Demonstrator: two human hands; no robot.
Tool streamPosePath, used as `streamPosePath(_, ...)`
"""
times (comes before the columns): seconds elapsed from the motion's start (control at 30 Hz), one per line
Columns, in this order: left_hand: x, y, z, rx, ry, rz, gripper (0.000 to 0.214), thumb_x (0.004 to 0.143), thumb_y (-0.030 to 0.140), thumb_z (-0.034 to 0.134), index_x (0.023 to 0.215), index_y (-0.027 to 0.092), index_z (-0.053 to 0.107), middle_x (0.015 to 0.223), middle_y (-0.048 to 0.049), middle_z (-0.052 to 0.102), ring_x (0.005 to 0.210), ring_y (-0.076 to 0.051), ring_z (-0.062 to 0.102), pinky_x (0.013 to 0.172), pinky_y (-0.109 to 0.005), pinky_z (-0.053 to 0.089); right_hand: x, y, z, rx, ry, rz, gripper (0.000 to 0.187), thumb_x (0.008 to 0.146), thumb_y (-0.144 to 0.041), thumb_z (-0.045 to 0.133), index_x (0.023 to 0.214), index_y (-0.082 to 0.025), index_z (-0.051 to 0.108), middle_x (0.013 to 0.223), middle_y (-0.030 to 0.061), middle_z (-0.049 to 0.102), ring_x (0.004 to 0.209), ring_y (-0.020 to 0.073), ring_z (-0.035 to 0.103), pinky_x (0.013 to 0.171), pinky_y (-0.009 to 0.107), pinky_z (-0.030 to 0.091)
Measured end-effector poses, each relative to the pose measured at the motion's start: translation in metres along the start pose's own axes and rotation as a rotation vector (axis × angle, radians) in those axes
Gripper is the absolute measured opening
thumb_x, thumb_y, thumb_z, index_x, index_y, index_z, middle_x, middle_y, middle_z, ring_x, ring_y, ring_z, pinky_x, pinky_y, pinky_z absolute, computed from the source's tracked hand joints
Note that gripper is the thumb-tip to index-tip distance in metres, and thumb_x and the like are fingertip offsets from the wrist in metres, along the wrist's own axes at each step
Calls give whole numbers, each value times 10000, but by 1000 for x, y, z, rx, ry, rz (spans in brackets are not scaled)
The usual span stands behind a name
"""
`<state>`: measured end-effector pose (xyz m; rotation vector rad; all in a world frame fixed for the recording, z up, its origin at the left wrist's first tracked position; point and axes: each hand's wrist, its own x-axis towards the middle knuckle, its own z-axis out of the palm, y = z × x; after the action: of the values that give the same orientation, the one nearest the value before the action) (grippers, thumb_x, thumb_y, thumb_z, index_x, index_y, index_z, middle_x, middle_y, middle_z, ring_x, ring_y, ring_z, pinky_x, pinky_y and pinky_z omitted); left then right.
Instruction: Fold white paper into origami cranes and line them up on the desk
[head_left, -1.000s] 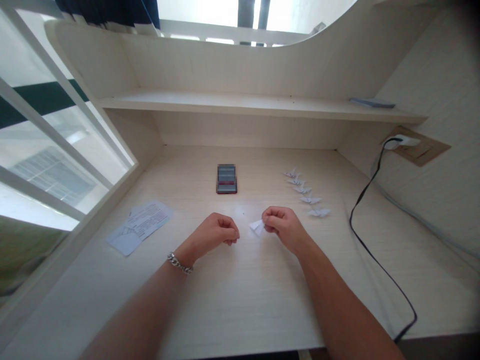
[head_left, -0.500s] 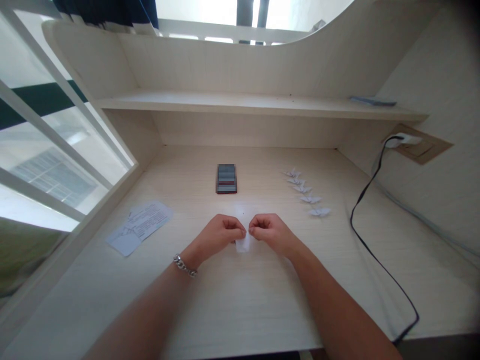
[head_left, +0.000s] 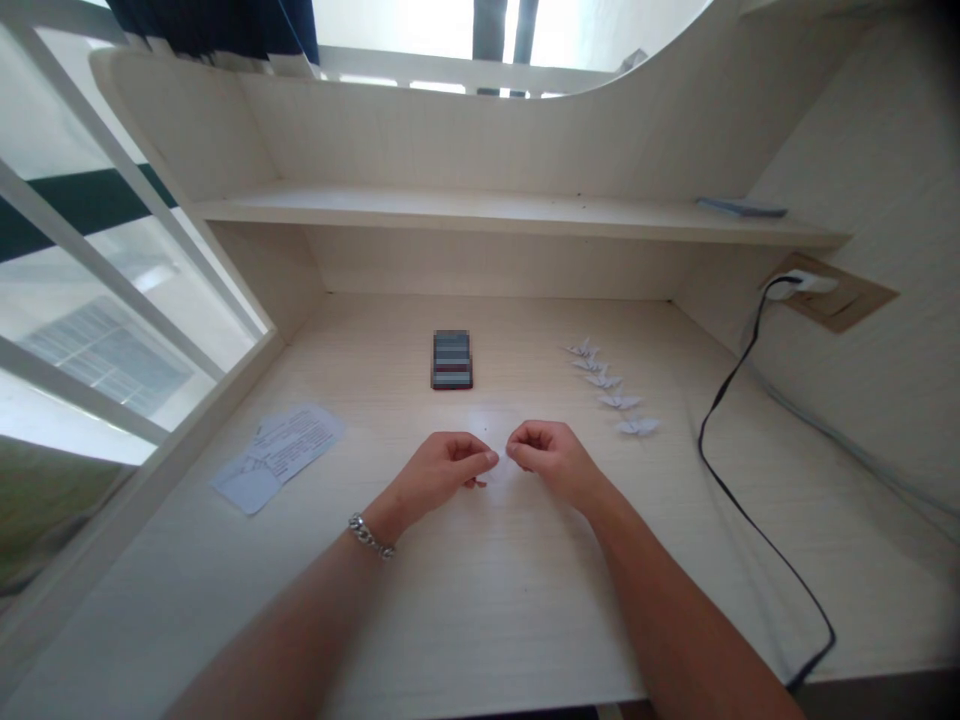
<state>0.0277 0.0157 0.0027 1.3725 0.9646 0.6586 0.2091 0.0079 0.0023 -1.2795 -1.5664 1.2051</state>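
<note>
My left hand, with a chain bracelet at its wrist, is closed in a pinch over the middle of the desk. A small piece of white paper shows faintly at its fingertips. Just to the right, my right hand is pinched too, its fingertips at the paper's other side. The fingers and the glare on the desk hide most of the paper's shape. Several small folded paper cranes stand in a slanting row beyond my right hand.
A phone-like dark device, its face pixelated, lies behind my hands. Printed and plain paper sheets lie at left. At right a black cable runs from the wall socket to the desk's front edge. A shelf spans the back.
My right hand has moved slightly right and up, widening the gap between the hands. The paper flap that hung below the fingertips no longer shows there.
</note>
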Motion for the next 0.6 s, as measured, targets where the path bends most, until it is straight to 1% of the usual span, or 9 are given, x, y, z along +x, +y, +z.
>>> streamPosePath(0.07,0,-1,0,9,-7,7,251,712,354,595,763,110,623,679,-25,585,598,-107,539,621,-266,476,0,1,3,17,-22,-1,153,696,-282,564,671,-137,607,558,-15,515,520,96,429,488,224,331)
streamPosePath(0.17,0,-3,-2,18,-8,26,255,726,350,585,775,103,623,700,-35,593,614,-110,544,632,-273,484,1,1,1,107,-51,21,165,713,-289,558,690,-133,607,570,-6,533,513,95,442,501,231,353)
streamPosePath(0.3,1,-5,-4,33,11,40,247,726,346,587,758,104,623,673,-26,589,601,-106,545,621,-264,483,2,0,-3,190,11,44,185,739,-310,538,721,-136,598,594,3,547,519,98,462,501,234,369)
streamPosePath(0.37,2,-6,-4,47,14,49,243,727,345,586,754,107,626,666,-23,591,596,-105,548,613,-258,482,2,0,-2,168,21,35,197,745,-326,533,736,-140,599,605,3,550,527,102,469,500,234,374)
streamPosePath(0.5,2,-6,-3,68,15,53,252,730,354,579,764,111,636,682,-29,611,601,-110,560,612,-255,484,2,4,3,53,-19,3,170,726,-312,559,696,-147,588,593,-8,543,523,98,466,509,230,376)
streamPosePath(0.6,1,-5,-2,63,11,61,264,734,361,576,774,108,637,697,-37,618,601,-109,558,615,-257,485,3,6,7,77,-31,2,158,738,-295,547,692,-147,572,592,-7,539,519,93,463,508,226,383)
